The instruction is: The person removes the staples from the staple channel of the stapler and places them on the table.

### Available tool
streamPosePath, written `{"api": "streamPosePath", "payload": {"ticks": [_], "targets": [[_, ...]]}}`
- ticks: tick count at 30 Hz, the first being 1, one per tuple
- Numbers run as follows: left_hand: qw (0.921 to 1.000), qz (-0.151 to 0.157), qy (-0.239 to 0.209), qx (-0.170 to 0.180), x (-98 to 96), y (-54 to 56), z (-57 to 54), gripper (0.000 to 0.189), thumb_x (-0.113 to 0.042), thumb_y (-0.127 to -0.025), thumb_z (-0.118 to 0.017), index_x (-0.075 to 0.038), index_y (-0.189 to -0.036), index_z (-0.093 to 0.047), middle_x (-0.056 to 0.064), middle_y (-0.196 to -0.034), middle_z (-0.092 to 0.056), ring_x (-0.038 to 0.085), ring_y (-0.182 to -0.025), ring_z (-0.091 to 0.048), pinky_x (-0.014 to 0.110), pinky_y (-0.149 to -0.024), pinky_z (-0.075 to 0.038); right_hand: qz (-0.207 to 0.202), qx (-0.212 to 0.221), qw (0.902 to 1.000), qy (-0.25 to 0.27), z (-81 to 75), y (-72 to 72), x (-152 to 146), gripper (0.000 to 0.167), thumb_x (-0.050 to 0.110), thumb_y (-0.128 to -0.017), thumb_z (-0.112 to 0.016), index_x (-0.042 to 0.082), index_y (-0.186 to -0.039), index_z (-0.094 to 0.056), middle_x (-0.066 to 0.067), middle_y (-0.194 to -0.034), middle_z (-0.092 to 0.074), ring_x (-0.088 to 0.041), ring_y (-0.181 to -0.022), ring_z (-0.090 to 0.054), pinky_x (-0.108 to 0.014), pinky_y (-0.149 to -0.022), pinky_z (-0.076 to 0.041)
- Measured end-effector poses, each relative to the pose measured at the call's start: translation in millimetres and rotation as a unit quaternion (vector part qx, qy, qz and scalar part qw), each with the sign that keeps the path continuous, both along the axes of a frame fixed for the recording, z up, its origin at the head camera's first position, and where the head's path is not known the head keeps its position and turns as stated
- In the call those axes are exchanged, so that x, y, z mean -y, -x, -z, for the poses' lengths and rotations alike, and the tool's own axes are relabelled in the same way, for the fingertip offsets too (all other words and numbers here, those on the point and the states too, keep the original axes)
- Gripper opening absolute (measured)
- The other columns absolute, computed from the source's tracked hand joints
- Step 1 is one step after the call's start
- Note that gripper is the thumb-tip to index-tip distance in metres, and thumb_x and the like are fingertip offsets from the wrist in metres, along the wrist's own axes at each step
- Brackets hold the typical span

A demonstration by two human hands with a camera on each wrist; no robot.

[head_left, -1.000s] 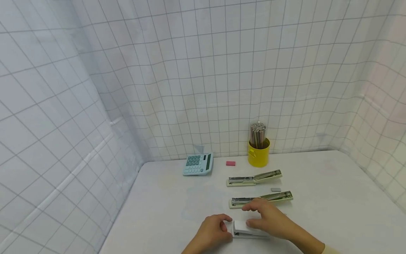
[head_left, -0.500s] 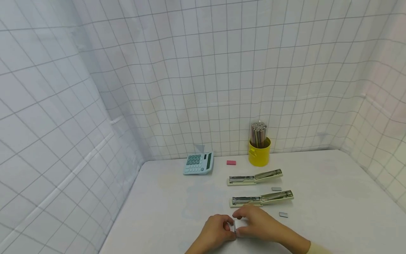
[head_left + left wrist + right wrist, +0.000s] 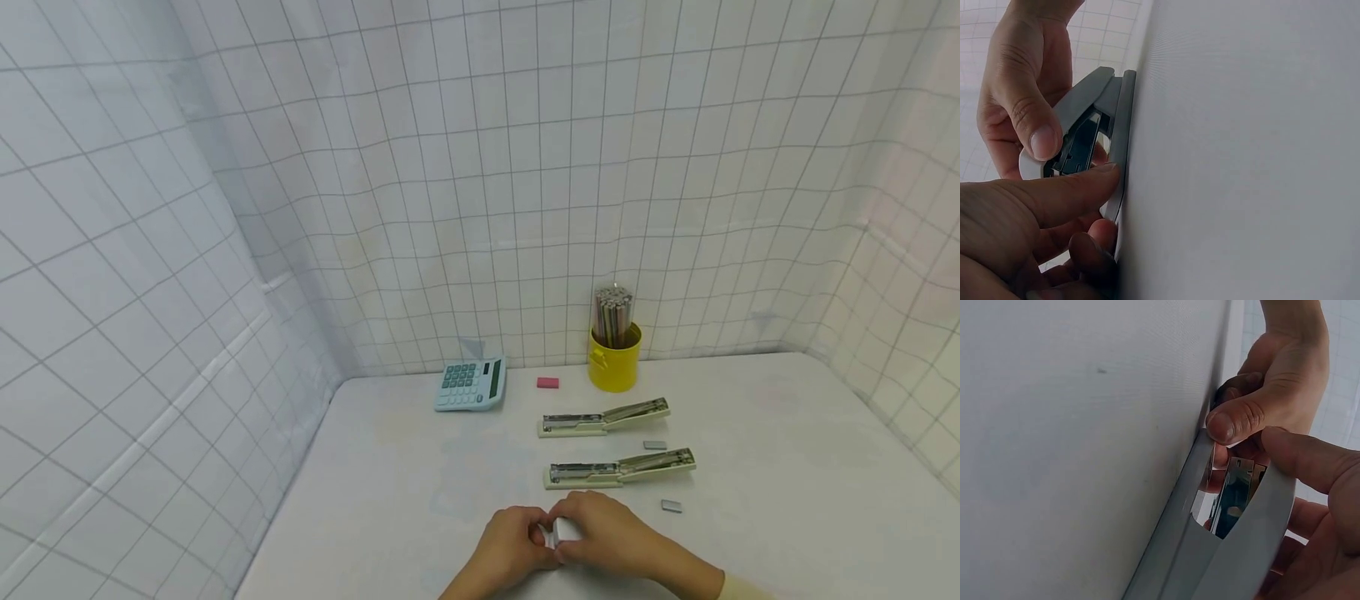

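Head view: your right hand [image 3: 603, 533], its fingers lifted over the white stapler [image 3: 567, 531] a second ago, has closed in on that stapler's front end and now pinches the top cover [image 3: 1085, 97]. Your left hand [image 3: 507, 542] has its grip curled round the base [image 3: 1124, 125] at the same end, so the work seems centred there (a gap between cover and base shows in both wrist views). The stapler sits on the surface [image 3: 375, 500], nearer you than two opened staplers [image 3: 619, 472]; both hands angle inward, fingertips almost meeting.
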State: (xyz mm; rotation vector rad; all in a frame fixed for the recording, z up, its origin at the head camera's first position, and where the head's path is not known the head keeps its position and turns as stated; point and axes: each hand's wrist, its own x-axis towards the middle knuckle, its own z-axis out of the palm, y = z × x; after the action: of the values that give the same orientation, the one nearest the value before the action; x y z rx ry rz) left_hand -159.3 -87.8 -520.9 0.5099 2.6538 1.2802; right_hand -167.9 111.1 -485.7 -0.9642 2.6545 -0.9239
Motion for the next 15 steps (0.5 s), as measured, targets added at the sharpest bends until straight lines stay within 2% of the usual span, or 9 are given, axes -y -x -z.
{"api": "streamPosePath", "payload": {"ticks": [6, 10, 15], "targets": [[1.0000, -0.002, -0.001, 0.000, -0.9, -0.4, -0.9, 0.024, -0.014, -0.067, -0.090, -0.016, -0.082, -0.072, -0.018, -0.060, -0.052, -0.003, -0.057, -0.045, 0.019, -0.057, -0.037, 0.006, 0.002, 1.0000, 0.002, -2.0, -0.5, 0, 0.026, 0.028, -0.081, -0.082, 0.018, -0.105, -0.075, 0.017, -0.100, -0.069, 0.000, -0.090, -0.058, -0.033, -0.082, -0.051], [1.0000, -0.002, -0.004, 0.005, -1.1, 0.0, -2.3, 0.024, -0.013, -0.067, -0.090, -0.015, -0.084, -0.073, -0.017, -0.060, -0.053, -0.002, -0.057, -0.046, 0.020, -0.057, -0.038, 0.014, 0.010, 0.9998, 0.010, -8.7, -1.7, -4, 0.024, 0.026, -0.081, -0.082, 0.020, -0.104, -0.074, 0.018, -0.099, -0.068, 0.000, -0.088, -0.056, -0.032, -0.082, -0.051], [0.9998, -0.003, -0.004, 0.022, -1.1, -0.1, -2.2, 0.024, -0.011, -0.067, -0.089, -0.016, -0.086, -0.076, -0.014, -0.060, -0.054, 0.000, -0.056, -0.047, 0.022, -0.056, -0.039, 0.030, 0.024, 0.9991, 0.018, -19.4, -5.2, -14, 0.030, 0.032, -0.084, -0.082, 0.018, -0.108, -0.073, 0.016, -0.105, -0.069, -0.003, -0.095, -0.059, -0.037, -0.088, -0.052]]}}
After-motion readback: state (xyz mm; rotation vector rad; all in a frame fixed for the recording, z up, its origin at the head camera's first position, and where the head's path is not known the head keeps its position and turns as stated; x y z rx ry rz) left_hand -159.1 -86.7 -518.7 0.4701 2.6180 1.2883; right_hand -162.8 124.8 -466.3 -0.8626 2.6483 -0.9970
